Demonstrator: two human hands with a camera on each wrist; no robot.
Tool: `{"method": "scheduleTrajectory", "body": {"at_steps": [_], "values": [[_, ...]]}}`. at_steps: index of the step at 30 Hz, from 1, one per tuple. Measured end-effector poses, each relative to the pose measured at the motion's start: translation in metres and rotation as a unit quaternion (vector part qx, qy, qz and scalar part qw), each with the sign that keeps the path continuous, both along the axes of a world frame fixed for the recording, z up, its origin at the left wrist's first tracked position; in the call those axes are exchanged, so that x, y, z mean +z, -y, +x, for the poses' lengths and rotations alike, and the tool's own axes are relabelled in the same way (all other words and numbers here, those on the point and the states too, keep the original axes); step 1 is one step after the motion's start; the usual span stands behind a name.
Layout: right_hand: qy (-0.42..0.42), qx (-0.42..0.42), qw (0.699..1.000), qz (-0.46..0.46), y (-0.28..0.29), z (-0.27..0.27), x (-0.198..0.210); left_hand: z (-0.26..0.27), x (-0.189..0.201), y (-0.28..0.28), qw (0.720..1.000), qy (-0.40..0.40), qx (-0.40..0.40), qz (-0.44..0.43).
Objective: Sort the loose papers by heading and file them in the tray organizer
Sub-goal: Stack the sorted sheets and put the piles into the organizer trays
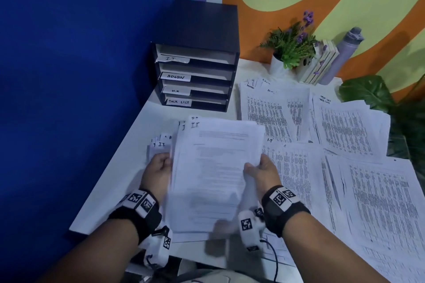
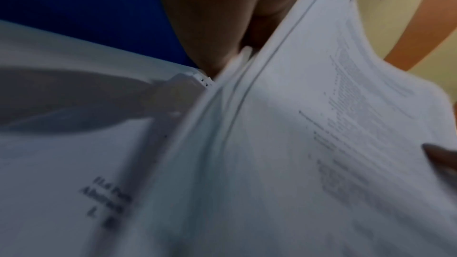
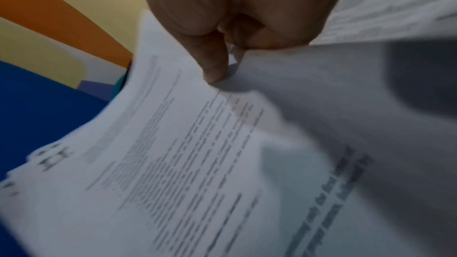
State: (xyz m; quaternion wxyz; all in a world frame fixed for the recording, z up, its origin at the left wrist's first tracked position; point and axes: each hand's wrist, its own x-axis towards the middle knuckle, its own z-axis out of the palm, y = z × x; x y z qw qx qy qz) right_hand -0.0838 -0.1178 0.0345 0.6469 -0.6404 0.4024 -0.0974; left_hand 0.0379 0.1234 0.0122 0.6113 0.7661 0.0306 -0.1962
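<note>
I hold a stack of printed papers headed "I.T" (image 1: 213, 167) above the white table (image 1: 142, 119), near its front left. My left hand (image 1: 158, 167) grips the stack's left edge and my right hand (image 1: 259, 167) pinches its right edge, thumb on top. The stack (image 2: 309, 153) fills the left wrist view, blurred, and my left hand (image 2: 222, 22) shows at its edge. The right wrist view shows my right hand (image 3: 217, 62) with its thumb pressed on the top sheet (image 3: 173, 153). The black tray organizer (image 1: 195, 76) stands at the back left, shelves labelled IT, ADMIN, H.R and TASK LIST.
More I.T sheets (image 1: 161, 145) lie under the held stack. Piles headed ADMIN (image 1: 271, 110) and TASK LIST (image 1: 345, 126) cover the table's right side, with further sheets (image 1: 379, 202) at front right. A potted plant (image 1: 292, 48), wooden crate (image 1: 322, 64) and grey bottle (image 1: 345, 53) stand at the back.
</note>
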Motion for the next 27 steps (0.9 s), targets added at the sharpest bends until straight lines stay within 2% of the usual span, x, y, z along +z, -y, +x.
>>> {"method": "scheduleTrajectory", "body": {"at_steps": [2,3,5,7,9,11,13,14,15,19,21,23,27], "values": [[-0.005,-0.045,0.997,-0.062,0.017,0.0,0.008,0.004,-0.007,-0.001,0.993,0.051,-0.007,0.108],[-0.011,-0.07,0.994,-0.079,0.027,-0.002,0.012,0.005,-0.013,-0.004,0.98,0.065,-0.011,0.19],[-0.048,-0.095,0.987,-0.124,0.05,-0.009,0.019,0.005,-0.02,-0.013,0.94,0.051,-0.042,0.334],[-0.109,-0.098,0.972,-0.182,0.072,-0.022,0.021,0.003,-0.031,-0.022,0.912,0.029,-0.088,0.4],[-0.169,-0.095,0.954,-0.23,0.088,-0.036,0.022,0.001,-0.038,-0.026,0.913,0.032,-0.097,0.396],[-0.224,-0.087,0.932,-0.272,0.097,-0.047,0.023,0.0,-0.041,-0.027,0.918,0.062,-0.071,0.386],[-0.312,-0.061,0.885,-0.341,0.097,-0.051,0.023,-0.003,-0.039,-0.028,0.925,0.085,-0.054,0.367],[-0.333,-0.041,0.866,-0.371,0.093,-0.05,0.022,-0.004,-0.039,-0.028,0.931,0.091,-0.05,0.349],[-0.324,-0.017,0.863,-0.387,0.087,-0.045,0.021,-0.005,-0.04,-0.028,0.938,0.094,-0.048,0.33],[-0.172,0.111,0.927,-0.313,0.045,-0.02,0.011,-0.009,-0.032,-0.024,0.95,0.095,-0.052,0.294],[-0.141,0.175,0.938,-0.265,0.02,-0.012,0.006,-0.01,-0.023,-0.021,0.96,0.082,-0.028,0.265],[-0.14,0.196,0.948,-0.209,0.0,-0.007,0.003,-0.01,-0.012,-0.02,0.977,0.055,0.0,0.204],[-0.127,0.175,0.969,-0.117,-0.018,-0.001,0.001,-0.009,0.0,-0.021,0.994,0.037,0.033,0.093]]}}
